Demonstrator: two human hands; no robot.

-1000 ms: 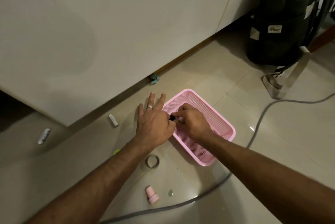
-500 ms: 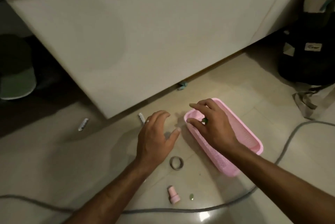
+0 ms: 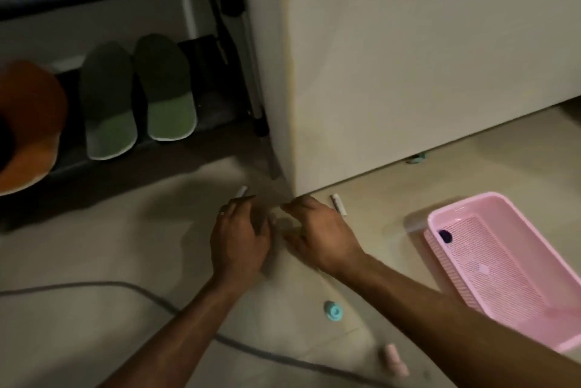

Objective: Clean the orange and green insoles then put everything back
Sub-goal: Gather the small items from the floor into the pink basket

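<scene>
On the tiled floor (image 3: pixel 94 262) by the cabinet corner, we gather the scattered pieces.
Left hand (image 3: pixel 240 238) and right hand (image 3: pixel 320 235) hover loosely curled, seemingly empty; blur prevents certainty. We should pinch each white cylinder (image 3: pixel 339 203) singly, then fill the pink mesh plastic basket (image 3: pixel 490 265).

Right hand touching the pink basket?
Apart. The head view shows bare floor between the right hand and the pink basket; a white cylinder lies between them.

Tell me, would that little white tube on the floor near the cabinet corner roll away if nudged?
Probably: the white tube looks round, lying flat on smooth tile floor. Being small, it seems light. The right hand is close beside it.
</scene>
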